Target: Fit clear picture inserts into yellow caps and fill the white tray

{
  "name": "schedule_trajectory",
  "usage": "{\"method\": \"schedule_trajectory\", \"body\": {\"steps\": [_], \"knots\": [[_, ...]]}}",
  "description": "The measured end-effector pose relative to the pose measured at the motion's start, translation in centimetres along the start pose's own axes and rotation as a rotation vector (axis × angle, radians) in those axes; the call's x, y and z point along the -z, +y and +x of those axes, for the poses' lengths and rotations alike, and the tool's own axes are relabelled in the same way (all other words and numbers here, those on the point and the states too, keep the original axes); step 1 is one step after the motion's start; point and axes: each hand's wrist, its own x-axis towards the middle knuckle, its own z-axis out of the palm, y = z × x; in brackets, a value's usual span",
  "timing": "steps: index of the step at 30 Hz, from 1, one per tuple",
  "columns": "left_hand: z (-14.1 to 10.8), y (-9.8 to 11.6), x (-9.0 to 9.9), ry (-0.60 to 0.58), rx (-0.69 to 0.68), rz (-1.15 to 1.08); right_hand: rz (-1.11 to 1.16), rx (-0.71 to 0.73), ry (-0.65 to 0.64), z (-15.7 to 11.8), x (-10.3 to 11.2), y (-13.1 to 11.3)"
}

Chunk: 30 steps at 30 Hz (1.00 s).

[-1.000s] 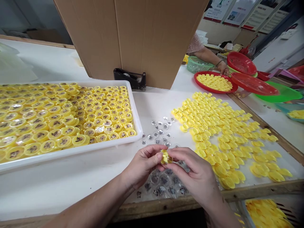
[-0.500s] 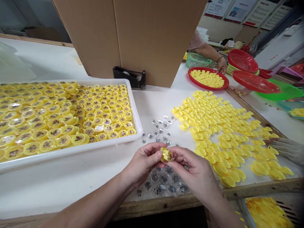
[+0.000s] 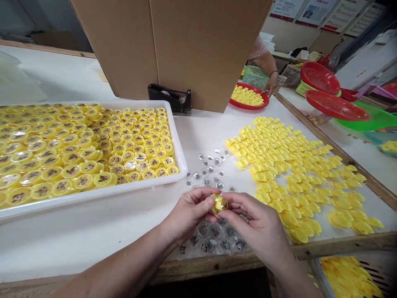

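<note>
Between my two hands is a small yellow plastic piece [image 3: 218,203] with a shiny clear round face turned to the right. My left hand [image 3: 194,209] pinches its left side with thumb and fingers. On the other side, my right hand [image 3: 248,213] grips the rim with thumb and fingertips. Below and behind my hands lie clear round discs [image 3: 214,234] with dark printed pictures, partly hidden by the hands. Many loose yellow pieces [image 3: 279,165] spread over the table to the right. A white tray [image 3: 178,165] at the left holds rows of yellow pieces with printed round faces.
A tall cardboard box [image 3: 186,49] stands at the back, with a black tape dispenser [image 3: 170,99] before it. Another person's hand [image 3: 271,84] touches a red plate [image 3: 248,105] of yellow pieces. A wooden edge [image 3: 217,264] borders the table; a bin [image 3: 350,277] sits below right.
The other person's hand has drawn the red plate leftward, partly behind the cardboard box. A gloved hand at the right edge has left the view. My hands keep hold of the yellow piece.
</note>
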Motion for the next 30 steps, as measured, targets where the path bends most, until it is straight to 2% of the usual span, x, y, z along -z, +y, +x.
{"method": "schedule_trajectory", "body": {"steps": [4,13,16,20,23,26,30], "knots": [[-0.1,0.0,-0.1,0.006,-0.012,0.028,-0.131,0.065,0.027,-0.1,0.1,-0.3],[-0.4,0.1,-0.5,0.006,-0.031,0.045,-0.206,0.087,0.037,-0.2,0.1,-0.6],[-0.4,0.0,-0.3,0.013,-0.045,0.074,-0.254,0.148,0.068,-0.3,-0.3,-0.6],[-0.3,0.1,0.0,-0.055,-0.077,0.128,-0.384,0.254,0.163,-0.5,-1.2,-0.5],[-0.5,0.3,-0.3,-0.099,-0.090,0.178,-0.367,0.276,0.188,-0.7,-1.7,-0.2],[-0.7,0.6,-0.7,-0.082,-0.085,0.243,-0.209,0.201,0.115,-0.7,-1.3,0.4],[-0.6,0.4,-0.8,-0.065,-0.133,0.369,0.006,-0.006,0.079,-0.6,-0.3,1.4]]}}
